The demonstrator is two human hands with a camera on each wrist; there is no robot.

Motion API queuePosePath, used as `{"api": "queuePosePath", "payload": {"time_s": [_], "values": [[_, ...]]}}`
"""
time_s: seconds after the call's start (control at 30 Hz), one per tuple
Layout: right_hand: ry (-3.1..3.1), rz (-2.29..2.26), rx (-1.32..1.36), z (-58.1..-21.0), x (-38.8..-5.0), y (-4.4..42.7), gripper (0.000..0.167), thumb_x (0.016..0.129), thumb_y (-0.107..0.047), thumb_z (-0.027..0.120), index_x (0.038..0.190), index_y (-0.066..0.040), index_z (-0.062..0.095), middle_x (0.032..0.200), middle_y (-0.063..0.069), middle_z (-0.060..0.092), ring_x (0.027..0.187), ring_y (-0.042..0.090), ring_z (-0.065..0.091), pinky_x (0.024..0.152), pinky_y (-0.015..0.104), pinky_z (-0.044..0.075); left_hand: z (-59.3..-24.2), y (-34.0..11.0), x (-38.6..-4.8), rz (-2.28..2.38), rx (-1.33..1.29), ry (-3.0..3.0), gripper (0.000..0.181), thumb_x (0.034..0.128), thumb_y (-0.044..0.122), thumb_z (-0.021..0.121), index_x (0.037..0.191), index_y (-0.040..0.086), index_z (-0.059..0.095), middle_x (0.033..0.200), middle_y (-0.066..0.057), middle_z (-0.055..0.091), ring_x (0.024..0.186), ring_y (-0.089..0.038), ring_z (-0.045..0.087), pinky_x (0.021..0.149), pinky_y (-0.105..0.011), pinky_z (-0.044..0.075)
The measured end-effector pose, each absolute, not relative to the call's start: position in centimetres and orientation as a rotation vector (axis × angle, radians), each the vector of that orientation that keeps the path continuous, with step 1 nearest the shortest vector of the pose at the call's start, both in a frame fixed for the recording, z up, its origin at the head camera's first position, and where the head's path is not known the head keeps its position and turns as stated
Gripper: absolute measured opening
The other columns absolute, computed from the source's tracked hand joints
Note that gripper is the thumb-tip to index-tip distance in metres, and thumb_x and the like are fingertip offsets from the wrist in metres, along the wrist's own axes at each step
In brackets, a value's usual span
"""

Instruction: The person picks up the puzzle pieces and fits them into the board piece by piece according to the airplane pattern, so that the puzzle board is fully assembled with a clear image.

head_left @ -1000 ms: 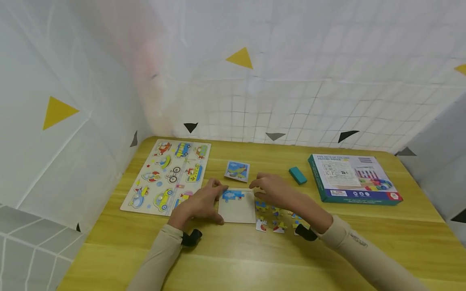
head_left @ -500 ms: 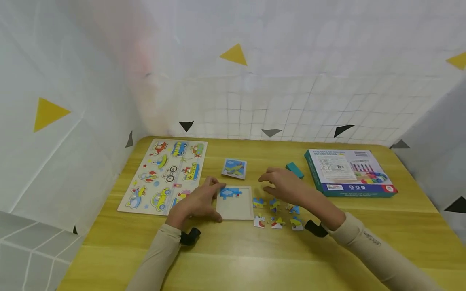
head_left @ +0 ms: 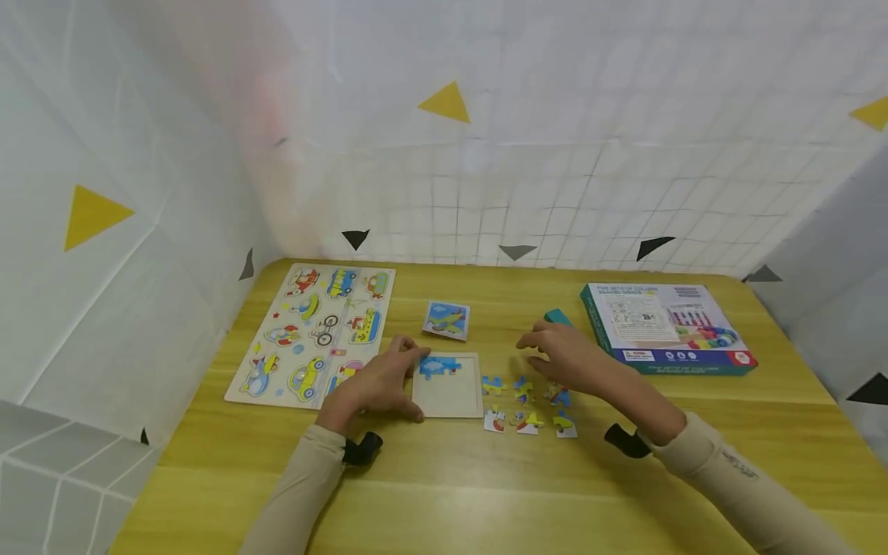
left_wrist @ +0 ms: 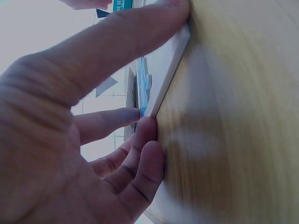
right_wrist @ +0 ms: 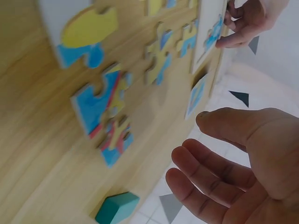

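Note:
A pale wooden puzzle tray [head_left: 447,401] lies on the table, with joined blue puzzle pieces [head_left: 440,367] in its upper left corner. My left hand [head_left: 378,385] holds the tray by its left side, thumb at the near corner and fingertips at the far one; the left wrist view shows thumb [left_wrist: 117,42] and fingers against its edge. Loose puzzle pieces [head_left: 529,423] in blue, yellow and white lie right of the tray. Over the back of these pieces hovers my right hand [head_left: 565,356], fingers loosely bent and holding nothing, as the right wrist view confirms.
Behind the tray lies a small airplane picture card [head_left: 446,321]. A vehicle peg puzzle board [head_left: 312,335] is at the left. On the right are a teal block [head_left: 557,317], partly behind my right hand, and a flat bead game box [head_left: 666,327]. A white sheet wall [head_left: 555,154] stands behind.
My right hand has moved away from the tray's upper right corner, to the right above the loose pieces. My left hand stays at the tray. The head view has shifted slightly.

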State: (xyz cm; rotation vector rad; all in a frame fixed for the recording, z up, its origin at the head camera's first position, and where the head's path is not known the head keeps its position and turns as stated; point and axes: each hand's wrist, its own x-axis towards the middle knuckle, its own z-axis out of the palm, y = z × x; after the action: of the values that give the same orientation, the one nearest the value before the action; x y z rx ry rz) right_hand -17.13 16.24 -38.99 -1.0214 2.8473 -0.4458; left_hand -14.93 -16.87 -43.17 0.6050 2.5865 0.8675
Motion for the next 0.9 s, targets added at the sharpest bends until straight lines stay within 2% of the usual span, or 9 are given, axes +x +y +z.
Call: {"api": "queuePosePath", "payload": {"time_s": [0.2, 0.57, 0.9], "values": [[2.855, -0.409, -0.982, -39.3, -17.0, 17.3, 0.026, 0.088, -0.005, 0.074, 0.114, -0.003, 0.073, 0.099, 0.009, 0.062, 0.079, 0.02, 0.06, 0.065, 0.032, 0.049, -43.1, -16.8, -15.0, 0.873, 0.598, 2.585, 0.104, 0.0636, 0.027, 0.096, 0.152, 0.012, 0.043, 0.129, -0.003, 0.035, 0.099, -0.019, 0.046, 0.081, -0.034, 0.044], [2.865, -0.412, -0.974, -40.0, -16.9, 18.7, 0.025, 0.088, -0.005, 0.074, 0.113, -0.003, 0.073, 0.107, 0.011, 0.066, 0.085, 0.025, 0.064, 0.066, 0.035, 0.052, -43.3, -17.0, -15.0, 0.886, 0.601, 2.583, 0.105, 0.0631, 0.027, 0.096, 0.152, 0.01, 0.042, 0.129, -0.004, 0.035, 0.097, -0.019, 0.046, 0.08, -0.036, 0.043], [2.847, -0.346, -0.885, -40.5, -17.0, 19.4, 0.031, 0.083, -0.01, 0.081, 0.112, -0.004, 0.074, 0.108, 0.011, 0.067, 0.093, 0.027, 0.065, 0.076, 0.043, 0.054, -43.4, -17.0, -15.0, 0.892, 0.601, 2.581, 0.105, 0.0627, 0.028, 0.096, 0.152, 0.011, 0.043, 0.13, -0.004, 0.035, 0.098, -0.019, 0.046, 0.081, -0.035, 0.044]]}}
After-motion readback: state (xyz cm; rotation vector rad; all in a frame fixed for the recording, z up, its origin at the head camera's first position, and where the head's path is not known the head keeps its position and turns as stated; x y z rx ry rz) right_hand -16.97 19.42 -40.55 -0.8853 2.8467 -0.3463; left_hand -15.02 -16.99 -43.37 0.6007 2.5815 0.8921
